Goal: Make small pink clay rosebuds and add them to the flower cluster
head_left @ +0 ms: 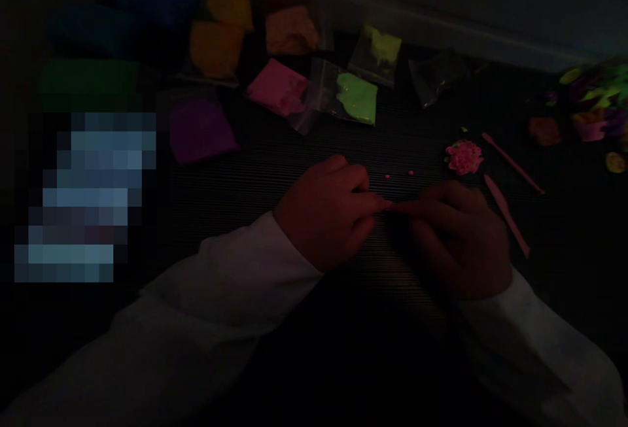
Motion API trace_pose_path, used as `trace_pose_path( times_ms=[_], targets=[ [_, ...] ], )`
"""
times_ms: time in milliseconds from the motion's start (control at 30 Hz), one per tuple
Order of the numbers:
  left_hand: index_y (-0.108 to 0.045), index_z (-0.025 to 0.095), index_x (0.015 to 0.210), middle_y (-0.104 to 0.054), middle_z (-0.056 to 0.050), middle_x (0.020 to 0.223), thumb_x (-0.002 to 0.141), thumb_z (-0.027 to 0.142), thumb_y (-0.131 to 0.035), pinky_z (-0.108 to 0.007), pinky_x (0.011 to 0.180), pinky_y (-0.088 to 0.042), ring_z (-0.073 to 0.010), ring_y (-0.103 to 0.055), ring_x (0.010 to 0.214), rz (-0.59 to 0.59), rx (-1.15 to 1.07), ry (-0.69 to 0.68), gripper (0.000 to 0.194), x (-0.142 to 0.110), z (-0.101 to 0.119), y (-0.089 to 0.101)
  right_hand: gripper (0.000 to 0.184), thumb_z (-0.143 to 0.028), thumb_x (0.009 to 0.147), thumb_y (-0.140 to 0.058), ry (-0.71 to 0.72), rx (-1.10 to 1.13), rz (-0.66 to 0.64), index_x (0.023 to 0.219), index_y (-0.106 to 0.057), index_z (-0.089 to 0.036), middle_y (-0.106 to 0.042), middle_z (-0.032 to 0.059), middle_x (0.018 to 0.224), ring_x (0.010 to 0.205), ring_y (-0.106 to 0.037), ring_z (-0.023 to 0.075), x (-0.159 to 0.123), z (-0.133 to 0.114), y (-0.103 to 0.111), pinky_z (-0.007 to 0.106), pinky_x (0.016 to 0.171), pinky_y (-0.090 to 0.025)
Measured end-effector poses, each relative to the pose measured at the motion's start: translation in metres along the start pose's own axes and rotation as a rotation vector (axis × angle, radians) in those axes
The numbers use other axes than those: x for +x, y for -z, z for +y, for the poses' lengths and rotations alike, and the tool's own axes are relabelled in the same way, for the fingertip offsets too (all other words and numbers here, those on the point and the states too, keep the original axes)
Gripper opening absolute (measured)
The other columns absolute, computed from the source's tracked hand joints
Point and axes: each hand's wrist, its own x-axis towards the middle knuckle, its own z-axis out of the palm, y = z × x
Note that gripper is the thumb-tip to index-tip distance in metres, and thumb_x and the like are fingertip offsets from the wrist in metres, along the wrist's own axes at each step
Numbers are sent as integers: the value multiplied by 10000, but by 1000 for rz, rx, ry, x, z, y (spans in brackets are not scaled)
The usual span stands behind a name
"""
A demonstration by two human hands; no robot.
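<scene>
The scene is very dark. My left hand [328, 216] and my right hand [458, 239] meet fingertip to fingertip over a dark ribbed mat [275, 178]. Both pinch a tiny pink clay piece [389, 204] between them. Both wrists wear white sleeves. A small pink clay flower [464, 156] lies just beyond my right hand. Two pink modelling sticks rest to the right of that hand: one long stick [513, 164] and one shorter stick [507, 214]. A few pink crumbs [398, 174] dot the mat ahead of my fingers.
Bags of coloured clay lie along the back: pink [277, 87], light green [356, 95], yellow-green [377, 51], orange [214, 48], yellow [229, 5], purple [201, 129], dark green [88, 84], blue [157, 2]. A pile of finished clay shapes [593, 103] sits at the far right.
</scene>
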Motion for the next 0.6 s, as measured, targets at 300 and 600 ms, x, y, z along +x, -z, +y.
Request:
trace_pose_path(
  times_ms=[300, 600],
  targets=[
    [-625, 212, 896, -554, -30, 775, 751, 200, -441, -311, 663, -384, -148, -472, 725, 94, -40, 30, 235, 0, 1, 0, 206, -199, 740, -472, 26, 5, 4, 875, -627, -214, -524, 28, 775, 714, -476, 149, -1, -1, 1, 312, 629, -340],
    [-627, 188, 754, -560, -26, 747, 733, 274, -479, -333, 692, -365, -157, -488, 730, 95, -16, 120, 173, 2, -4, 0, 238, -214, 745, -472, 62, -20, -47, 933, -617, -237, -529, 24, 788, 703, -466, 147, -1, -1, 0, 317, 630, -314]
  ],
)
